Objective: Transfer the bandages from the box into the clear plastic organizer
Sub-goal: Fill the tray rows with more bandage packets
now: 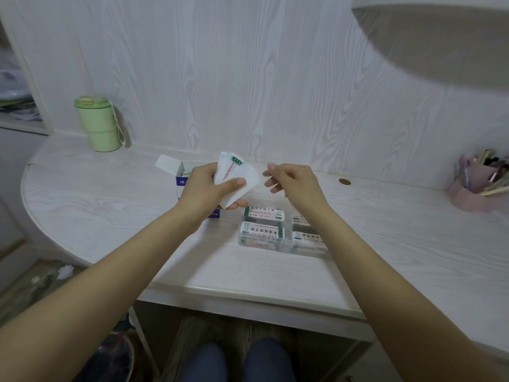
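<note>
Pale wood-grain worktop (110, 194), and my left hand (209, 186) grips a fan of bandages (234, 175) just above the clear plastic organizer (261, 232), box (190, 175) behind it, right hand (292, 183) loosely curled, empty, about to pick one off, I reckon.

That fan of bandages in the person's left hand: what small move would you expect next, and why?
Probably the right hand closes the small gap and pinches one strip off the bandages that the left hand grips, then lowers it into the clear organizer. Its fingers are loosely curled, hold nothing, and sit just beside the fan, while the organizer lies right below with bandages already in several compartments.
</note>
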`<state>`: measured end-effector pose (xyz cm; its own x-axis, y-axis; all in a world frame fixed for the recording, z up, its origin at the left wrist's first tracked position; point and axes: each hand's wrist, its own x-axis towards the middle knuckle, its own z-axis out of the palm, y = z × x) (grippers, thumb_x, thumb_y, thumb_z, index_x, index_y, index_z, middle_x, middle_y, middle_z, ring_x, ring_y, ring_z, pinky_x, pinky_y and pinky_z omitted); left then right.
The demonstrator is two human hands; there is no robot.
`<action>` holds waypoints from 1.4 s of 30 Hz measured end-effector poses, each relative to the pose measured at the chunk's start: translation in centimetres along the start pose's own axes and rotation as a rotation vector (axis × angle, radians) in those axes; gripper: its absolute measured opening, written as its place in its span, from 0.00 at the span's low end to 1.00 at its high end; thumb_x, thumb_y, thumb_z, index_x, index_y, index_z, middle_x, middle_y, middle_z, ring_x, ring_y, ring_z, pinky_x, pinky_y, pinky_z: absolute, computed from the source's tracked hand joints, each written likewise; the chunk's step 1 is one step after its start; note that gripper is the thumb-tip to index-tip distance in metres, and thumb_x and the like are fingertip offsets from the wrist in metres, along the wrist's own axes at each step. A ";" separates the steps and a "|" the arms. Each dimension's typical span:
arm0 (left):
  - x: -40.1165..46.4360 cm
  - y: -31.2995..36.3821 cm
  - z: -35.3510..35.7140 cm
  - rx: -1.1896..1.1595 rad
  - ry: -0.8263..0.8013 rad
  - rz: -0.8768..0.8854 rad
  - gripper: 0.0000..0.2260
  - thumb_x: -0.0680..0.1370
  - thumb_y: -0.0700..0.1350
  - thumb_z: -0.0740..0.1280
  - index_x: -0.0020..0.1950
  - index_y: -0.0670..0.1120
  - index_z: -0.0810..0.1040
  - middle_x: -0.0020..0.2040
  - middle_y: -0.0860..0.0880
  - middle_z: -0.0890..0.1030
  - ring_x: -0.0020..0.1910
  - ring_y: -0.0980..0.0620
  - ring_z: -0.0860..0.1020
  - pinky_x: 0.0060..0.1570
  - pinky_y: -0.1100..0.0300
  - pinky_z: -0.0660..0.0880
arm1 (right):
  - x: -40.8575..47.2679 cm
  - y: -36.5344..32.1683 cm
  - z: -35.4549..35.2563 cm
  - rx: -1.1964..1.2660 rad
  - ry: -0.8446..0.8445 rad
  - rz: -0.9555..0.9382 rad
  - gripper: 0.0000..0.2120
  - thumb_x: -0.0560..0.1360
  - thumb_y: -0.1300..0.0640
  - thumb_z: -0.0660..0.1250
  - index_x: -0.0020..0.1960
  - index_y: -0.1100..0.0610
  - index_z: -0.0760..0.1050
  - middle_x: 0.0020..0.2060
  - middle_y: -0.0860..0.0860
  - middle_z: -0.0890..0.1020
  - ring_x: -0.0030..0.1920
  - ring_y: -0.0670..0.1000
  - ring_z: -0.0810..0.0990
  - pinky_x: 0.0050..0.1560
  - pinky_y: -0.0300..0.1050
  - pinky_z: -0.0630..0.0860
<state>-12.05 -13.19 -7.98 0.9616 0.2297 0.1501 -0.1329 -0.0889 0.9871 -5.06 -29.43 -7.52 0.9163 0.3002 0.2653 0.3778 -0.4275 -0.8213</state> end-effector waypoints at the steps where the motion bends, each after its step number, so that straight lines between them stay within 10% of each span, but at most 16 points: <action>1: -0.2 0.1 0.3 -0.012 -0.022 -0.004 0.07 0.75 0.39 0.70 0.52 0.45 0.77 0.43 0.45 0.83 0.34 0.48 0.84 0.31 0.63 0.78 | -0.4 -0.4 -0.3 0.102 -0.042 0.009 0.10 0.77 0.50 0.65 0.47 0.55 0.81 0.39 0.49 0.84 0.37 0.45 0.81 0.37 0.34 0.72; 11: -0.8 0.7 2.4 -0.059 -0.090 -0.070 0.09 0.77 0.42 0.67 0.57 0.43 0.77 0.48 0.45 0.83 0.37 0.47 0.84 0.31 0.63 0.79 | -2.3 0.7 -2.5 0.312 0.050 0.108 0.03 0.71 0.64 0.73 0.44 0.59 0.82 0.28 0.50 0.81 0.26 0.43 0.77 0.26 0.33 0.67; 18: 0.7 1.0 3.6 -0.028 -0.001 -0.012 0.05 0.79 0.40 0.64 0.54 0.45 0.74 0.42 0.48 0.83 0.31 0.51 0.83 0.37 0.58 0.80 | -0.8 3.4 -6.1 0.625 0.121 0.178 0.05 0.74 0.63 0.70 0.40 0.64 0.79 0.34 0.54 0.81 0.36 0.48 0.82 0.44 0.34 0.79; 35: 4.5 -0.7 5.7 0.000 0.004 -0.025 0.08 0.79 0.41 0.65 0.58 0.42 0.75 0.44 0.45 0.83 0.34 0.48 0.84 0.37 0.59 0.81 | 2.5 8.9 -6.6 -0.348 -0.011 0.141 0.02 0.71 0.67 0.70 0.43 0.64 0.82 0.31 0.46 0.76 0.34 0.39 0.72 0.29 0.23 0.66; 42: 4.6 -0.8 6.1 -0.010 -0.008 -0.042 0.10 0.79 0.41 0.65 0.60 0.42 0.74 0.44 0.46 0.83 0.33 0.49 0.83 0.38 0.59 0.81 | 3.2 9.4 -5.5 -0.541 -0.109 0.131 0.05 0.68 0.69 0.69 0.38 0.61 0.81 0.38 0.54 0.84 0.36 0.47 0.78 0.35 0.38 0.71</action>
<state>-6.03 -18.00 -8.37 0.9683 0.2252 0.1079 -0.0944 -0.0696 0.9931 2.17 -37.19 -11.65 0.9519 0.2893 0.1014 0.3027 -0.8346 -0.4602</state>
